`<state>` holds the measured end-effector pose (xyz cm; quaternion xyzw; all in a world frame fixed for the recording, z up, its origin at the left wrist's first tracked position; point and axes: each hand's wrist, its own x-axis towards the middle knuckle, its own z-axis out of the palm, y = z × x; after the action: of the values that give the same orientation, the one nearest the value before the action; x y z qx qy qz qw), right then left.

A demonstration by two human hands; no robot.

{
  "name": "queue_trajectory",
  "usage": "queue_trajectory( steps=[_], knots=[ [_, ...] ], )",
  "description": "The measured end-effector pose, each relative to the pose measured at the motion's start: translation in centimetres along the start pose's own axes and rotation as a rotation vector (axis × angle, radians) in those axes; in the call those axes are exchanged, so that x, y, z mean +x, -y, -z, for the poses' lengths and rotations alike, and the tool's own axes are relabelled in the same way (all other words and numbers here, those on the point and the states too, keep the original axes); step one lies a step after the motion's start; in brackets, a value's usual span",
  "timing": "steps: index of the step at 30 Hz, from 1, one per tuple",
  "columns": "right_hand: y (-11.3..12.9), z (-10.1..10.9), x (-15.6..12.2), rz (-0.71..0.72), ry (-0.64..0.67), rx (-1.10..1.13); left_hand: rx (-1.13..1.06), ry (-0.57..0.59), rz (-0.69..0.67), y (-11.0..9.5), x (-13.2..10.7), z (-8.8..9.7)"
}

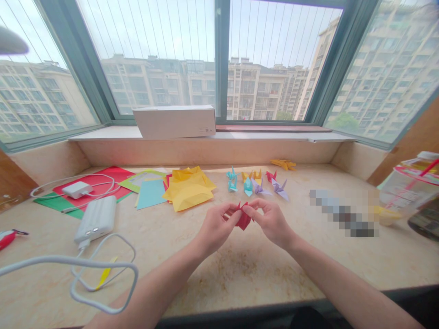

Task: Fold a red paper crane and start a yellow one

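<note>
Between my two hands is a small piece of folded red origami paper [244, 222], its lower tip pointing down and two short points showing at the top. My left hand [221, 223] pinches its left side between thumb and fingers. On the right side, my right hand [272, 219] pinches it the same way. Just beyond the hands stand several small folded paper cranes: light blue ones [248, 186], lilac ones [280, 188], a red one [270, 176] and orange ones [256, 175].
Yellow paper sheets [190, 189] and a light blue sheet [151, 193] lie left of the cranes. A white power bank [96, 218] with a looping cable [133, 278] sits at left. An orange folded paper piece [284, 164] lies farther back. A plastic drink container [403, 192] stands at right.
</note>
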<state>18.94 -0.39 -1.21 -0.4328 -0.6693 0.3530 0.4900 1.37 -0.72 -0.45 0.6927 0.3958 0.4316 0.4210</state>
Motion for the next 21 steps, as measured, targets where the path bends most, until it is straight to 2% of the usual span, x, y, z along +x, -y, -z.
queue_trajectory(
  steps=[5, 11, 14, 21],
  knots=[
    [-0.48, 0.04, 0.18, -0.011, -0.039, 0.046, -0.075, 0.048, 0.02, 0.12, -0.01, 0.1],
    [-0.14, -0.06, 0.15, -0.077, 0.16, 0.085, -0.159, -0.06, 0.064, -0.16, 0.17, 0.36],
    [-0.1, -0.11, 0.15, -0.086, 0.148, 0.088, -0.191, -0.082, 0.075, -0.3, 0.18, 0.36],
    [-0.51, -0.05, 0.26, -0.086, 0.139, 0.131, -0.212, -0.035, 0.079, -0.14, 0.18, 0.37]
  ],
)
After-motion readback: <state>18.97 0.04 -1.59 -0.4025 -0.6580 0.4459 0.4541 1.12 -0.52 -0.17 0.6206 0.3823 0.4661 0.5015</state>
